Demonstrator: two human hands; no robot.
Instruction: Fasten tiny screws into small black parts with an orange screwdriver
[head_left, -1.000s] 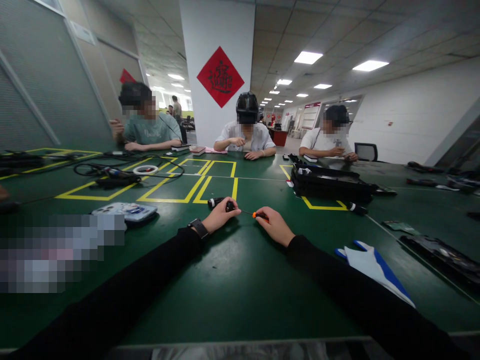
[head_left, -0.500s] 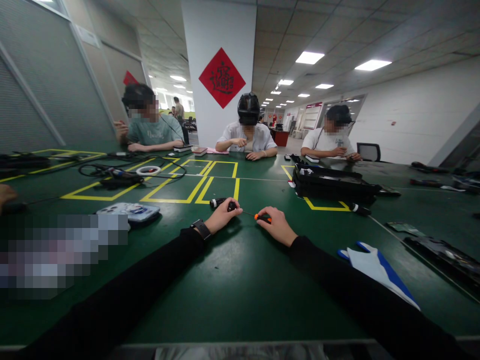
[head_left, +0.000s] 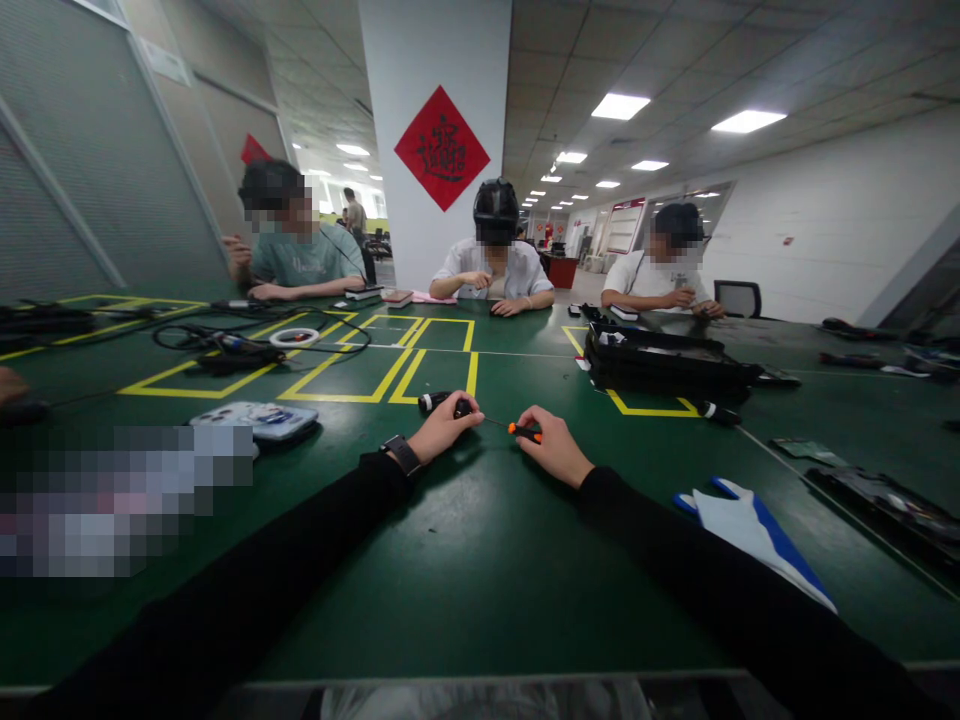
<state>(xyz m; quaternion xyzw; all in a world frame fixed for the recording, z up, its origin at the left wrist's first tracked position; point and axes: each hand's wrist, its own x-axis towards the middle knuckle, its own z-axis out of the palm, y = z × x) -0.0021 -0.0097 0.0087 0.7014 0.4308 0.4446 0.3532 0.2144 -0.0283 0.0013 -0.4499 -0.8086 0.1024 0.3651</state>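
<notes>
My right hand (head_left: 556, 449) grips a screwdriver (head_left: 524, 433) by its black and orange handle. The thin metal shaft points left, toward my left hand (head_left: 444, 430). That hand is closed around a small black part (head_left: 463, 408), mostly hidden by the fingers, and the screwdriver's tip reaches the fingertips or the part; which one I cannot tell. Just behind my left hand a black cylindrical piece with a pale end (head_left: 431, 402) shows on the green table (head_left: 465, 560). Both hands are low over the tabletop.
A black open case (head_left: 667, 358) stands at the right rear, with a black cylinder (head_left: 718, 412) before it. A blue and white glove (head_left: 757, 535) lies right. Left are a patterned case (head_left: 259, 421) and cables (head_left: 225, 345). Three people (head_left: 491, 270) sit across the table.
The camera view has shifted slightly. Both hands keep nearly the same pose, with the right still on the screwdriver and the left still on the small black part.
</notes>
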